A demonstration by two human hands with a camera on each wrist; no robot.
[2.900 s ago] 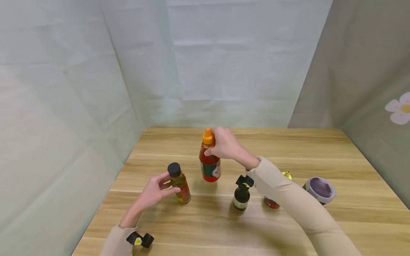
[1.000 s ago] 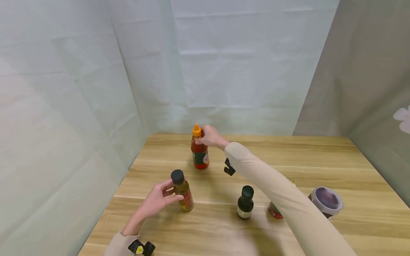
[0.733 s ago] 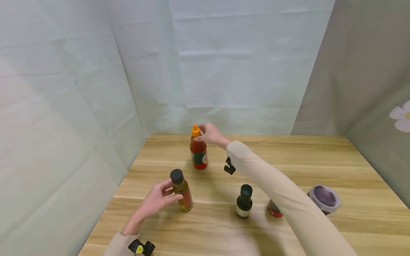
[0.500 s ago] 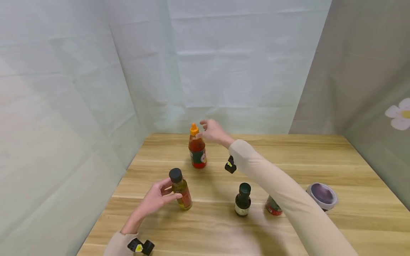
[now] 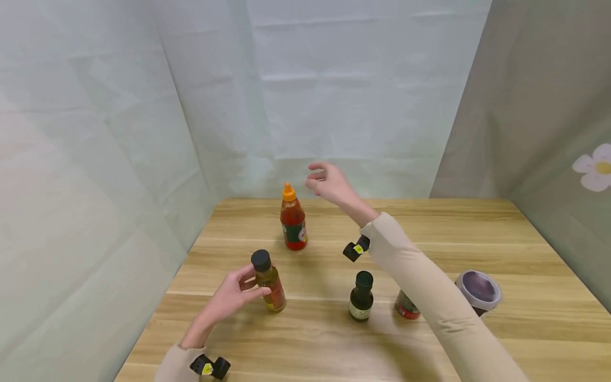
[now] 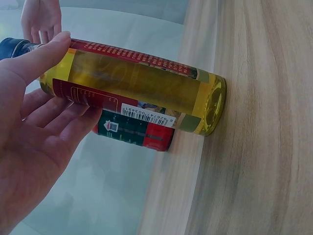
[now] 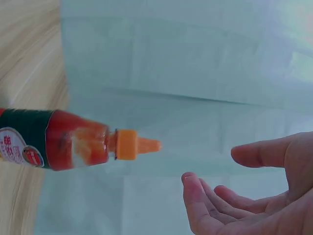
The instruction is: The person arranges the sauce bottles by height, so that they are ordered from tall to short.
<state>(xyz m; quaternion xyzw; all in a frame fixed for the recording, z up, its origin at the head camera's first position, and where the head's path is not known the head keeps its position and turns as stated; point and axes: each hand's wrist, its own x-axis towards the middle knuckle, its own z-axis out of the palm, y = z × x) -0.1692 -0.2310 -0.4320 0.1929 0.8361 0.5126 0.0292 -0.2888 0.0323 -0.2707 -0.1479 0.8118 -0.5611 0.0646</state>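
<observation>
Standing upright at the wooden counter's [image 5: 477, 239] far side, the orange-capped red sauce bottle [image 5: 293, 217] is set down; right hand [image 5: 331, 185] hovers open, empty, while left hand [image 5: 229, 297] grips the black-capped amber oil bottle [image 5: 268, 281], not yet lifted.

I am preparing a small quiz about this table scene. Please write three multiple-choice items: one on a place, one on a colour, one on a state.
1. Where does the red sauce bottle with the orange nozzle cap stand?
A. at the near edge
B. toward the far side of the wooden table
C. inside the purple-lidded tub

2. What colour is the cap of the yellow oil bottle?
A. black
B. white
C. orange

3. What is the right hand doing?
A. gripping the red bottle
B. pressing the table
C. open in the air, holding nothing

Answers: 1 B, it stands behind the other bottles. 2 A, the head view shows a black cap. 3 C, the fingers are relaxed and apart from the red bottle, while the left hand holds the oil bottle.
</observation>
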